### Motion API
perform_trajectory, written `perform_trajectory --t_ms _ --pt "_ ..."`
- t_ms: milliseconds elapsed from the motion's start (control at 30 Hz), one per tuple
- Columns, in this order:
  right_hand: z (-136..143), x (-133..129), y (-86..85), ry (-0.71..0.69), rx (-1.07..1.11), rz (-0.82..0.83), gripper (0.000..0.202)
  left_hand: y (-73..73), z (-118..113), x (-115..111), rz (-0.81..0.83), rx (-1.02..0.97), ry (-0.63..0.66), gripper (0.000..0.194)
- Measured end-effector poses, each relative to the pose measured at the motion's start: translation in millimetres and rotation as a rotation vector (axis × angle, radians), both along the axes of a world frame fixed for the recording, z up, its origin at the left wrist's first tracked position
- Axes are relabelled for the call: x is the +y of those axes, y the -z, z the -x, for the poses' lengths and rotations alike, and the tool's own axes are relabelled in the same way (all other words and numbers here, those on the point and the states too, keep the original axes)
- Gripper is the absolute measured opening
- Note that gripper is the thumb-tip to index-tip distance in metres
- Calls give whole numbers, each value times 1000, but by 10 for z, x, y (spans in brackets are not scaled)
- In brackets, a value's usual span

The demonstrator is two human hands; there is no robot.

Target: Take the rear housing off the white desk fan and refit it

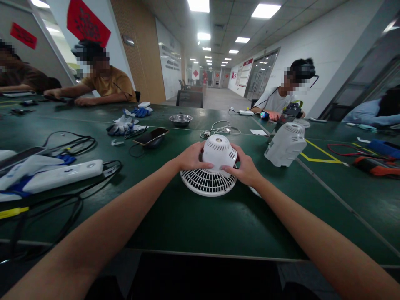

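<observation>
Right in front of me a white fan motor housing [219,153] with vent slots rests over a round white fan grille [208,183] on the green table. My left hand [194,157] grips the housing's left side, its thumb across the front. Around the right side my right hand [244,167] is closed, its thumb also on the front near the left one. The far fingers of both hands are partly hidden behind the housing. Behind it lies a white cable [223,129] with a plug. Part of a pale object shows under my right wrist.
To the right stands a white slotted casing [286,143]. A metal bowl [180,120], a phone [152,136] and gloves [125,126] lie toward the back left. A power strip [67,174] with black cables is at left, a red-black meter [376,166] at far right. Several people sit around the table.
</observation>
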State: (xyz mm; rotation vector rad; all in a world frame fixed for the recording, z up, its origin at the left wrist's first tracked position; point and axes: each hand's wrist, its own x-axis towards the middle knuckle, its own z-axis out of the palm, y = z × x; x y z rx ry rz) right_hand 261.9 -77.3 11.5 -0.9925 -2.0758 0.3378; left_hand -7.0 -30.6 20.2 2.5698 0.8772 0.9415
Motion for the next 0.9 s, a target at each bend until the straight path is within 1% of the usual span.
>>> perform_trajectory --t_ms 267,467,600,700,800,900 --pt "9 6 -9 5 4 -21 82 16 -22 22 8 -52 41 80" --pt "56 -26 -25 77 20 -1 81 11 -43 10 -5 -30 14 82" --pt "71 -43 -38 76 20 -23 79 10 -50 4 -8 -31 8 82" --pt "77 -39 -31 79 17 -33 79 -9 -52 -1 9 -33 32 81" --pt "73 -19 -13 86 6 -31 79 -24 -57 -5 16 -26 49 86" --pt "28 10 -8 85 -36 -69 82 -9 -62 2 -2 -26 28 88"
